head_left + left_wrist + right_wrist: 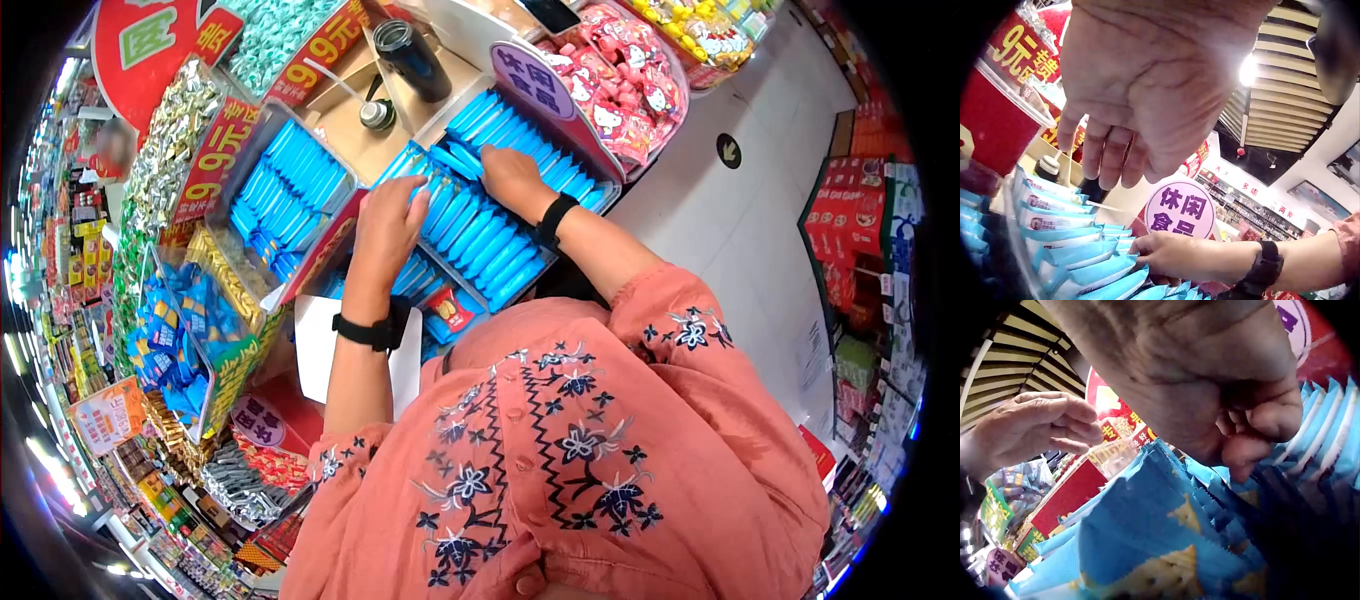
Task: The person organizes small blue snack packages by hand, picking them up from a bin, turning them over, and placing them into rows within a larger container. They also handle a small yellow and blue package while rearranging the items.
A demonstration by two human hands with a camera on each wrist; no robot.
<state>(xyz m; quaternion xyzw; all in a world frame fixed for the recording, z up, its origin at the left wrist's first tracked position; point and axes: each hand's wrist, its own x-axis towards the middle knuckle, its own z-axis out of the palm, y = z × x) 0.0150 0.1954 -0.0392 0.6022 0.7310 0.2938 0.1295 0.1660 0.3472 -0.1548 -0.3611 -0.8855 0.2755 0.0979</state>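
Rows of blue packets stand on edge in a clear bin. My right hand is over the bin's back part, its curled fingers gripping the top of a blue packet. In the right wrist view, the right hand has bent fingers at the packets' upper edges; its fingertips are partly hidden. Over the bin's left edge hangs my left hand, fingers loosely extended and holding nothing. The left wrist view shows the left palm above the packets.
Another bin of blue packets is on the left. Behind are a dark cup and a small lidded item in a cardboard-coloured compartment. Pink packs fill a bin behind a round purple sign. A white panel lies below the left forearm.
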